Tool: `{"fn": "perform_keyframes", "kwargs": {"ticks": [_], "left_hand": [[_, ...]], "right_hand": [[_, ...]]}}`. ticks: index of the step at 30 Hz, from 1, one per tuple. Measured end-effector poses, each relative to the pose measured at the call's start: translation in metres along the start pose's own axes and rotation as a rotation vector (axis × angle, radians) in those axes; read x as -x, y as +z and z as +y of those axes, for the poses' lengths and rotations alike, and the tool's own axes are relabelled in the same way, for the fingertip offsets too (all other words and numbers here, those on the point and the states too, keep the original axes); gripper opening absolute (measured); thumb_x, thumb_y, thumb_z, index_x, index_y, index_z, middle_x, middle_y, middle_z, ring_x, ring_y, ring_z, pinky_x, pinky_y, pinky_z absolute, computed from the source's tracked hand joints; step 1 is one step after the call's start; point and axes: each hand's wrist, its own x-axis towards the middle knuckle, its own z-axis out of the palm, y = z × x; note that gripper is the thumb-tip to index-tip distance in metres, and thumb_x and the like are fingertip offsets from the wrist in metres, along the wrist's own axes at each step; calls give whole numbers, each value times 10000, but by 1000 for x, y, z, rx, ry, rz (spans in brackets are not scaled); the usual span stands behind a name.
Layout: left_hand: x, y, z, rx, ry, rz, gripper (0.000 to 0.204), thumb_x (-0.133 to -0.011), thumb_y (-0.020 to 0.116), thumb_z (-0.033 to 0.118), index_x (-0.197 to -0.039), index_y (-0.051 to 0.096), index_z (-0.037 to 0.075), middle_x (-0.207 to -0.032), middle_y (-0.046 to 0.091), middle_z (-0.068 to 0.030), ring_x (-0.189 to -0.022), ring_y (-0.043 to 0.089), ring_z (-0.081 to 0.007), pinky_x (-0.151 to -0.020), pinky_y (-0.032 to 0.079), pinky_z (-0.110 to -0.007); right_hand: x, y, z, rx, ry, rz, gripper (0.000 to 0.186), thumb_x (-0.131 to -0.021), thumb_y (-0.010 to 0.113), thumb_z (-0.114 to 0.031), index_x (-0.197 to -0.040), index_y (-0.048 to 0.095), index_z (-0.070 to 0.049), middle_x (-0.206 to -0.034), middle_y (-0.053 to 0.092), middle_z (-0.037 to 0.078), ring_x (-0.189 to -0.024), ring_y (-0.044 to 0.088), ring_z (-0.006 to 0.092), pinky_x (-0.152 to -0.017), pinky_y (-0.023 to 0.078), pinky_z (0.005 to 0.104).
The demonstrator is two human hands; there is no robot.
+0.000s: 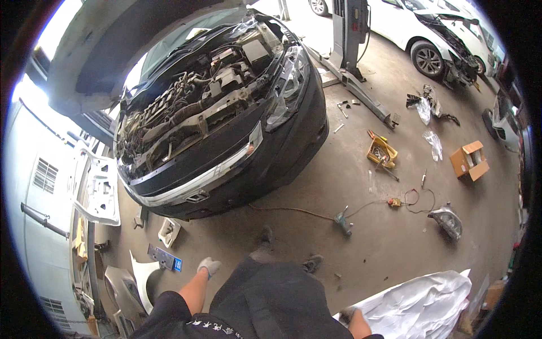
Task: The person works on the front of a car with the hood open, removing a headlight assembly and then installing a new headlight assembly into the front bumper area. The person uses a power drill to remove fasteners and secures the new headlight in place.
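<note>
My left hand [209, 266], in a pale glove, hangs loose beside my dark clothing with nothing in it, near a metal plate with a blue end [165, 257] and a white curved body panel [145, 278]. My right hand [349, 314], partly hidden by my clothes, is at the edge of a large white sheet [409, 302]; its fingers and any contact are unclear. Ahead stands a dark car [291, 141] with its hood [90, 56] raised and engine bay [203, 93] exposed.
A lift post [345, 34] stands right of the car, by a white car [429, 42]. On the floor [293, 226] lie a yellow toolbox [381, 151], cardboard box [470, 161], green power tool [343, 223], headlamp [449, 220], cable and loose parts. A white door panel [99, 186] leans at left.
</note>
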Motion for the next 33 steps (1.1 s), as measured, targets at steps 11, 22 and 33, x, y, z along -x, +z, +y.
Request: {"fn": "perform_keyframes", "kwargs": {"ticks": [11,22,33], "left_hand": [[94,-65,108,286,317,282,470,-851,593,407,-1148,683,54,-1123,701,-211,-1115,644,-374,-969,494,-431],[104,95,-132,331,-81,-1,526,-812,612,408,-1164,693,26,-1205,667,-242,-1178,620,-371,-999,479,-442],[106,136,-285,421,-339,-69,544,-814,595,389,-1232,676,49,-1284,635,-226,-1215,605,-373,-1003,481,-466]], "right_hand": [[-1,-406,-52,-662,144,1144,266,-829,627,-228,-974,639,-6,-759,677,182,-576,665,279,-490,521,409],[-64,-156,-124,34,331,211,237,-860,614,-212,-941,726,-19,-899,709,163,-814,709,273,-693,553,423],[-49,-72,-183,127,273,202,183,-889,601,-184,-844,718,-51,-783,700,100,-675,696,278,-565,540,421]]}}
